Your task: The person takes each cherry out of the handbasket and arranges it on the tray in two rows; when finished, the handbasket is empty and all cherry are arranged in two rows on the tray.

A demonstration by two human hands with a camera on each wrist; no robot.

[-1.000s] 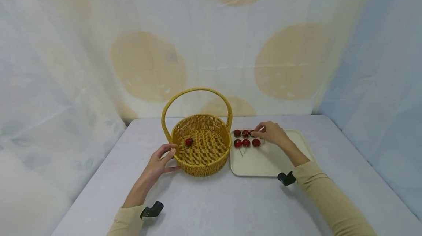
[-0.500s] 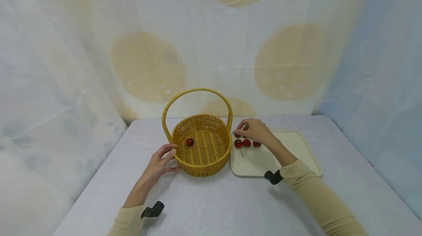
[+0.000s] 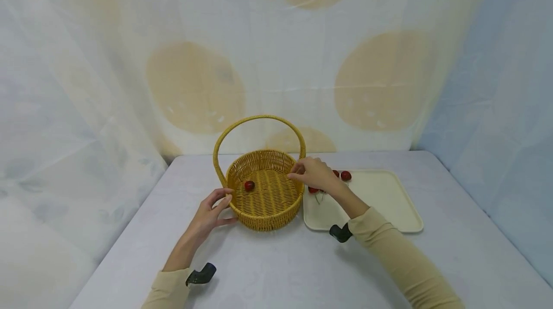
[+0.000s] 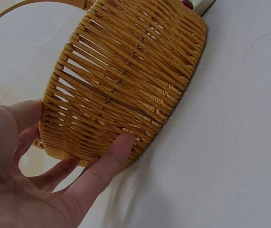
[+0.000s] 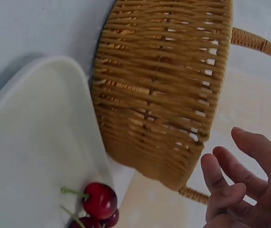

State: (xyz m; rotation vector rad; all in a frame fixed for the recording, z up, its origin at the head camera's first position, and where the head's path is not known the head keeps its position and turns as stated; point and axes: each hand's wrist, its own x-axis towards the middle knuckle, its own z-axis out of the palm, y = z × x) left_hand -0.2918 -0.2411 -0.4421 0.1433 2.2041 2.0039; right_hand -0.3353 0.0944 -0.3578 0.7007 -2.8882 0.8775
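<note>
A yellow wicker basket (image 3: 263,222) with a tall hoop handle stands mid-table, one dark red cherry (image 3: 249,185) on its floor. My left hand (image 3: 207,213) grips its left side, digits at the rim and others spread against the outer wall. Over the right rim hovers my right hand (image 3: 315,173). In the right wrist view, that hand's fingers are apart and loosely bent, and I see nothing between them. Right of the basket lies a cream tray (image 3: 376,203) with several cherries (image 5: 99,200), some with stems, partly hidden by the right hand in the head view.
The basket's handle (image 3: 259,117) arches above it, one foot close to the right hand. The tray's left edge sits right beside the basket. A pale tablecloth (image 3: 276,270) covers the table, and a patterned curtain (image 3: 285,69) hangs behind.
The right hand has moved left across the back row of cherries to the basket's right rim, uncovering cherries at the back row's right end. My left hand stays in place on the basket.
</note>
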